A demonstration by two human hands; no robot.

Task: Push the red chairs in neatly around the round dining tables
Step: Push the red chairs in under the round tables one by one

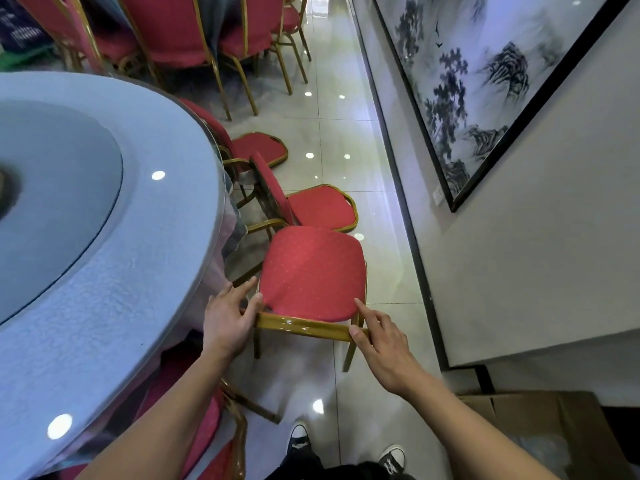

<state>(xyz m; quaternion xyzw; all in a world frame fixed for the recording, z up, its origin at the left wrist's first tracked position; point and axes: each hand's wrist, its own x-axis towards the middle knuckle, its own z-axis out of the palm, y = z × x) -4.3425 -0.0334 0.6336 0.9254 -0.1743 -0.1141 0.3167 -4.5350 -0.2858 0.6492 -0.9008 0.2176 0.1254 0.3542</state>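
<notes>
The left hand (227,320) grips the near left corner of a red padded chair with a glossy gold metal frame (311,275), its thumb curled over the top of the gold rail and its fingers stretched along the left edge of the cushion. The right hand (379,341) pinches the same rail at the near right corner, thumb on the rail's front face and forefinger laid straight on the edge of the red cushion, the other fingers curled behind. Both hands thus hold the near gold bar, which runs between them under the cushion; whether that cushion is the seat or the back I cannot tell. The chair stands on the pale glossy tiled floor (346,133), just beside the round dining table covered with a light blue cloth under a glass top (104,271), its left side near the hanging cloth. Beyond it a second red chair with a gold frame (318,206) stands close to the table's edge with its seat turned away from the table, and a third red chair (259,147) sits farther on, likewise angled. At the top of the view more red and gold chairs (173,29) stand gathered around another table. On the right a grey wall carries a large black-framed ink landscape painting (485,81). Near the bottom, black and white canvas sneakers (299,439) stand on the tiles, and a brown cardboard box (540,431) lies by the wall.
</notes>
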